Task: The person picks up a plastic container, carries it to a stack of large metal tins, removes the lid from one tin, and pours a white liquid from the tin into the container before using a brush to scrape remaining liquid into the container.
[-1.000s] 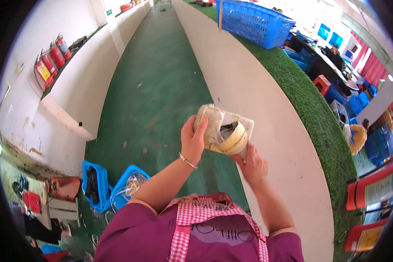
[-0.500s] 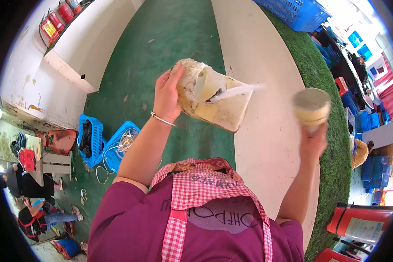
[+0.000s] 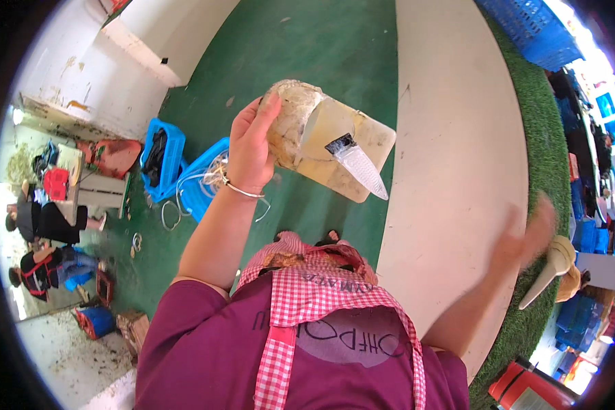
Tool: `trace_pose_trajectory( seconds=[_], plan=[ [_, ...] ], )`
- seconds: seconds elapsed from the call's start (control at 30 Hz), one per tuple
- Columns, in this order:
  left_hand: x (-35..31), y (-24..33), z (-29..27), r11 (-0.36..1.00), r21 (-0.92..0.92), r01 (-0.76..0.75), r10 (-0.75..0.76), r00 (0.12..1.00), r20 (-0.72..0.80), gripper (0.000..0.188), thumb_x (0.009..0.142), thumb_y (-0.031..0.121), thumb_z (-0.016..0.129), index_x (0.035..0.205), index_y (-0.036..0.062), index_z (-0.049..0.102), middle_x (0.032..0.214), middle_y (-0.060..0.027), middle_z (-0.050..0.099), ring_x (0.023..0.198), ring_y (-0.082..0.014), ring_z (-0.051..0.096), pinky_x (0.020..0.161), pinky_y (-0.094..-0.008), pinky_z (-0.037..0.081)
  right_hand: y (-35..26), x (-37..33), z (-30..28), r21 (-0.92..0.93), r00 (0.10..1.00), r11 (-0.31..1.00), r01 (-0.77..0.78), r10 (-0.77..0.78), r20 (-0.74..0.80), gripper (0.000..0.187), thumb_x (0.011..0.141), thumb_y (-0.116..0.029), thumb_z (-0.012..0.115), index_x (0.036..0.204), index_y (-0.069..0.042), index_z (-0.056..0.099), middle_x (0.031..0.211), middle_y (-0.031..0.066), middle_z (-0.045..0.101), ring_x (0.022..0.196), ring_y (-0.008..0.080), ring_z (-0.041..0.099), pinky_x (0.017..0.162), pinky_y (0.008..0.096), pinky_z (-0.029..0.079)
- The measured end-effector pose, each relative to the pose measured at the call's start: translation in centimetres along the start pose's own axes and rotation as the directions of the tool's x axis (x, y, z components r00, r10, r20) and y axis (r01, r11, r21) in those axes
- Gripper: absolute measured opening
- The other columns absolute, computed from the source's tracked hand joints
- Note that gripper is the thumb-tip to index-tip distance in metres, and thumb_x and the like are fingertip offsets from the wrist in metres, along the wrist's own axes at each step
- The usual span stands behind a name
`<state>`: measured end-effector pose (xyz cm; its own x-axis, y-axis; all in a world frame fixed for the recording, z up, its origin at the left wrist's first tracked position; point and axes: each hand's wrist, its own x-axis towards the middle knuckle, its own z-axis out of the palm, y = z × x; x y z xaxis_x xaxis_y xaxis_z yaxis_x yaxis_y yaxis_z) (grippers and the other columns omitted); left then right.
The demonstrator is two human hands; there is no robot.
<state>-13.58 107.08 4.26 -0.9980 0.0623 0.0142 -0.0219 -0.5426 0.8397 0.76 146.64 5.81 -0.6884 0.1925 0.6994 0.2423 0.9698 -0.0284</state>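
Observation:
My left hand (image 3: 251, 140) grips the rounded end of a stained cream-coloured mould-like block (image 3: 297, 116) with a flat plate (image 3: 365, 140) on its far side. A clear, ridged, pointed piece (image 3: 362, 169) with a black end shows across the plate; how it is attached I cannot tell. My right hand (image 3: 526, 236) is blurred at the right, its fingers apart with nothing visible in them. Just beyond it, over the strip of artificial grass, is a cream rounded piece (image 3: 560, 256) with a long tapering point; whether it rests there I cannot tell.
Two blue baskets (image 3: 164, 160) stand on the green floor at left, one with cables in it. A pale ledge (image 3: 451, 157) and artificial grass (image 3: 543, 123) run along the right. A blue crate (image 3: 533, 31) sits at the upper right. Other people (image 3: 44, 219) are at far left.
My right hand has let go of the round cream piece and moved right and lower. My left hand has shifted slightly left, still gripping the block. The view has turned.

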Motion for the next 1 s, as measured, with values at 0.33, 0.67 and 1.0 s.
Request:
trace_pose_trajectory(
  seconds=[0.33, 0.67, 1.0],
  plan=[
    [-7.3, -0.1, -5.6, 0.994, 0.007, -0.108, 0.106, 0.960, -0.259, 0.025, 0.095, 0.018, 0.059, 0.112, -0.0002, 0.062, 0.103, -0.0063, 0.068, 0.091, -0.0133, 0.065, 0.079, -0.0276, 0.052, -22.1, -5.1, 5.6, 0.840, 0.749, 0.500, -0.211, -0.470, 0.468, 0.048, 0.076, -0.018, 0.078, 0.115, -0.002, 0.055, 0.107, 0.0175, 0.053, 0.104, 0.0380, 0.054, 0.083, 0.0435, 0.048],
    [-26.7, 4.6, -18.3, 0.947, 0.120, -0.297, 0.306, 0.732, -0.608, 0.035, 0.096, 0.018, 0.058, 0.124, -0.0030, 0.054, 0.108, -0.0037, 0.064, 0.099, -0.0089, 0.058, 0.086, -0.0258, 0.047, -32.4, -13.3, -0.1, 0.982, 0.483, 0.180, 0.049, -0.865, 0.135, 0.028, 0.093, -0.012, 0.056, 0.116, 0.003, 0.051, 0.106, 0.0200, 0.048, 0.093, 0.0361, 0.053, 0.078, 0.0414, 0.046],
    [-59.1, 2.2, -39.6, 0.837, 0.438, 0.328, 0.485, -0.075, -0.871, 0.047, 0.092, 0.024, 0.062, 0.128, -0.0029, 0.049, 0.127, -0.0172, 0.046, 0.113, -0.0247, 0.052, 0.097, -0.0334, 0.043, -51.3, -32.5, 4.0, 0.780, 0.082, 0.383, -0.495, -0.873, 0.481, 0.020, 0.099, -0.019, 0.047, 0.108, -0.003, 0.057, 0.074, 0.0024, 0.059, 0.053, 0.0055, 0.045, 0.046, 0.0228, 0.035]
  ],
)
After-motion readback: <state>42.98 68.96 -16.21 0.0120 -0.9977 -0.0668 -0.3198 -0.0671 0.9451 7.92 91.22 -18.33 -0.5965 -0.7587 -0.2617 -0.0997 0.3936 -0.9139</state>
